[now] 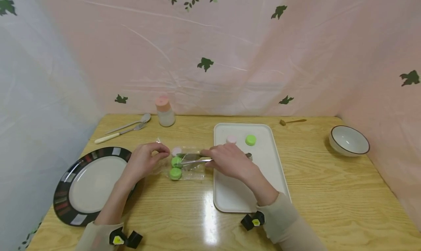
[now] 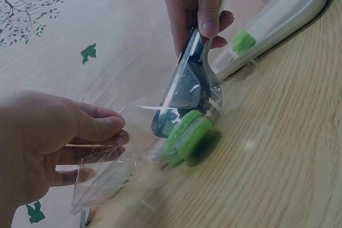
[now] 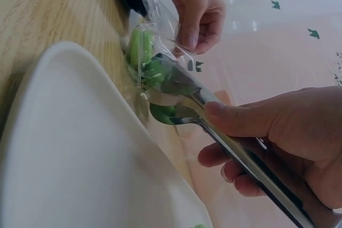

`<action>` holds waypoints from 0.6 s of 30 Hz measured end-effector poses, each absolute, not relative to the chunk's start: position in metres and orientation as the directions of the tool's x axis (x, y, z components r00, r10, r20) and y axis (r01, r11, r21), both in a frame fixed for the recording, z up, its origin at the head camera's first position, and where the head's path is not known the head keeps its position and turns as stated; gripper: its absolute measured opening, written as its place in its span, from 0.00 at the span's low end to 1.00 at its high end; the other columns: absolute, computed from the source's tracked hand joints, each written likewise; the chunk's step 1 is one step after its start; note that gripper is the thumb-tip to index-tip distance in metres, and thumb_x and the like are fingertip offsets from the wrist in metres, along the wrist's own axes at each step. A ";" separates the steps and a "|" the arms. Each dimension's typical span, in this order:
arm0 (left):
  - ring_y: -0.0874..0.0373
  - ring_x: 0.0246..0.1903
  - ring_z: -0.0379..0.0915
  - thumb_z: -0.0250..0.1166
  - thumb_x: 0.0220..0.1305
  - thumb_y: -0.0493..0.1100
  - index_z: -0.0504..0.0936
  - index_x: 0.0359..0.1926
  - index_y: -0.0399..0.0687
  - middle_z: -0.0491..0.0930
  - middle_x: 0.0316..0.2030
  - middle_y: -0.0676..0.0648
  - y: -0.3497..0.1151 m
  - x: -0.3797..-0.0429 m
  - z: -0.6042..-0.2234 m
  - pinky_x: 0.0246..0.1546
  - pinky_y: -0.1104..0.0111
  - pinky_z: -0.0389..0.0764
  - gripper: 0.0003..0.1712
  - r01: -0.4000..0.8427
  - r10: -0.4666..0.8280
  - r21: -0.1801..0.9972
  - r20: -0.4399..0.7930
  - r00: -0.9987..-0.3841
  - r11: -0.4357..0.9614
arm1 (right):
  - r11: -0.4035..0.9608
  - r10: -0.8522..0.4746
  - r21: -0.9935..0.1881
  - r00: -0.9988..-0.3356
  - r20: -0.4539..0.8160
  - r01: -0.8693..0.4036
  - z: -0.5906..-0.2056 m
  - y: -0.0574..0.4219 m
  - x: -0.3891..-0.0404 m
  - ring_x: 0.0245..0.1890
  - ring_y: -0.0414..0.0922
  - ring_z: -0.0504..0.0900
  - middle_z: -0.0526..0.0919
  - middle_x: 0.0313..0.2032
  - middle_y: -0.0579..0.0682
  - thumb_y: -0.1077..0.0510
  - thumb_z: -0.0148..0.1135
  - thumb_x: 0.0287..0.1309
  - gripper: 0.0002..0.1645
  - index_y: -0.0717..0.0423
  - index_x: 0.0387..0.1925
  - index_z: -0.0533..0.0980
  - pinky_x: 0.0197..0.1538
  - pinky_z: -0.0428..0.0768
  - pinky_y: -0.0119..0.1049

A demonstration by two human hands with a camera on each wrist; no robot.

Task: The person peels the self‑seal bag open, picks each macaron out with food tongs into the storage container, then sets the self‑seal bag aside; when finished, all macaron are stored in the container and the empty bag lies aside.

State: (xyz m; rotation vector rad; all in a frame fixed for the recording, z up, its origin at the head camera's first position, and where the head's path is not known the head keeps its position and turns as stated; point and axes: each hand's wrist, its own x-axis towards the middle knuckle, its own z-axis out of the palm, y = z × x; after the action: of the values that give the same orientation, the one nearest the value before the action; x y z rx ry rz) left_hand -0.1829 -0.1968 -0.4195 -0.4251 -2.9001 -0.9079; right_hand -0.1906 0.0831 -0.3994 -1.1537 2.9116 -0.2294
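My left hand (image 1: 144, 159) pinches the edge of a clear plastic bag (image 2: 101, 185) between thumb and fingers. Inside the bag, in the head view, a pink macaron (image 1: 176, 151) and two green ones lie in a row, among them the front green macaron (image 1: 175, 173). Metal tongs (image 3: 235, 150) are gripped in my right hand (image 1: 231, 159), above the white tray's left side. Their tips reach into the bag, one on each side of the middle green macaron (image 3: 155, 73). On the white tray (image 1: 230, 201) sit another pink macaron (image 1: 231, 138) and a green one (image 1: 251, 140).
A large dark-rimmed plate (image 1: 62, 203) stands at the left. Behind it lie a fork (image 1: 120, 133) and a spoon (image 1: 146, 118), beside a pink-capped jar (image 1: 166, 116). At the right are a white bowl (image 1: 349, 141) and a small wooden stick (image 1: 294, 121).
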 end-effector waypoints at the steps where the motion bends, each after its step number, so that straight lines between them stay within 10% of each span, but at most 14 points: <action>1: 0.57 0.39 0.80 0.64 0.61 0.47 0.86 0.35 0.56 0.85 0.33 0.56 -0.197 -0.183 -0.419 0.37 0.60 0.78 0.05 0.282 0.239 0.549 0.150 -0.959 0.787 | 0.721 -0.680 -0.138 -0.732 0.048 -0.679 -0.399 0.084 -0.191 0.19 0.37 0.70 0.77 0.22 0.38 0.45 0.66 0.53 0.10 0.40 0.36 0.77 0.19 0.63 0.31; 18: 0.58 0.38 0.80 0.65 0.60 0.45 0.86 0.34 0.54 0.85 0.32 0.55 -0.194 -0.182 -0.419 0.39 0.59 0.78 0.05 0.283 0.239 0.556 0.152 -0.959 0.782 | 0.728 -0.677 -0.113 -0.735 0.033 -0.676 -0.393 0.093 -0.190 0.19 0.36 0.69 0.78 0.21 0.37 0.45 0.67 0.52 0.09 0.40 0.31 0.75 0.19 0.64 0.31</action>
State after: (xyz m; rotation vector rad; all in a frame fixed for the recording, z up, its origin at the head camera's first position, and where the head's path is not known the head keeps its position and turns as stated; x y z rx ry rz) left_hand -0.1824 -0.1943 -0.4188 -0.4245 -2.8964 -0.9208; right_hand -0.1897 0.0931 -0.3934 -1.1400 2.9108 -0.1836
